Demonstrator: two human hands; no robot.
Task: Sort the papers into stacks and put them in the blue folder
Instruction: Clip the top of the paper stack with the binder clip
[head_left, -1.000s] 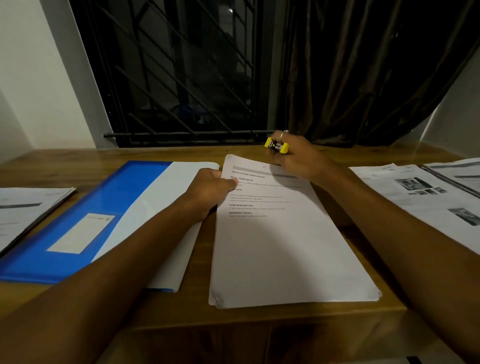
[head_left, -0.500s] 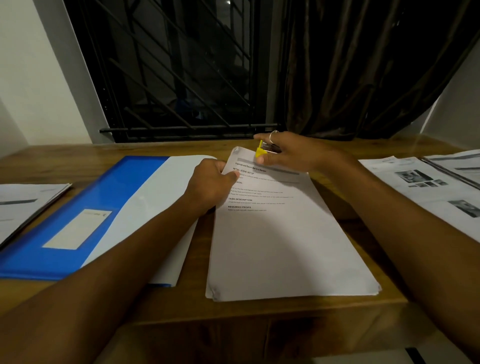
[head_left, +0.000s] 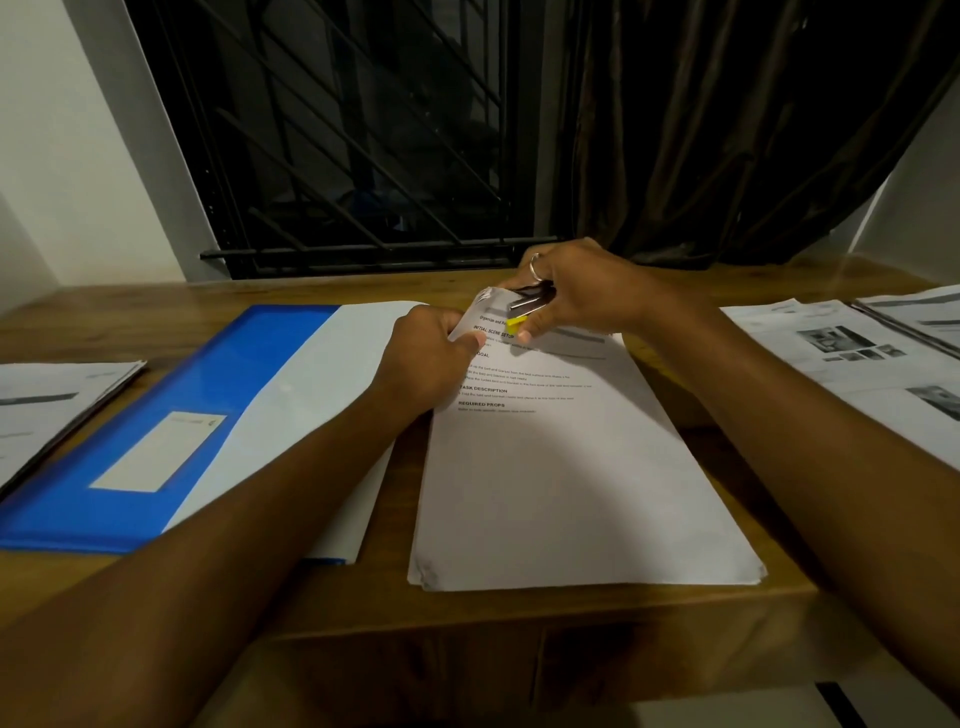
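Left papers (head_left: 47, 410) & right papers (head_left: 852, 364) are cut off by pic edges. Yellow clip (head_left: 516, 323) is mostly hidden by right hand (head_left: 587, 299).

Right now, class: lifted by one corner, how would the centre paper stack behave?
Likely floppy: the paper stack curls where the left hand pinches its corner. Sheets may fan apart: near edges look uneven; the right hand holds the yellow clip.

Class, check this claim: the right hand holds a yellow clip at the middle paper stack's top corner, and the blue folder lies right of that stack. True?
Not quite. The head view shows the blue folder lying left of the paper stack, not right. The right hand does hold the yellow clip at its top corner.
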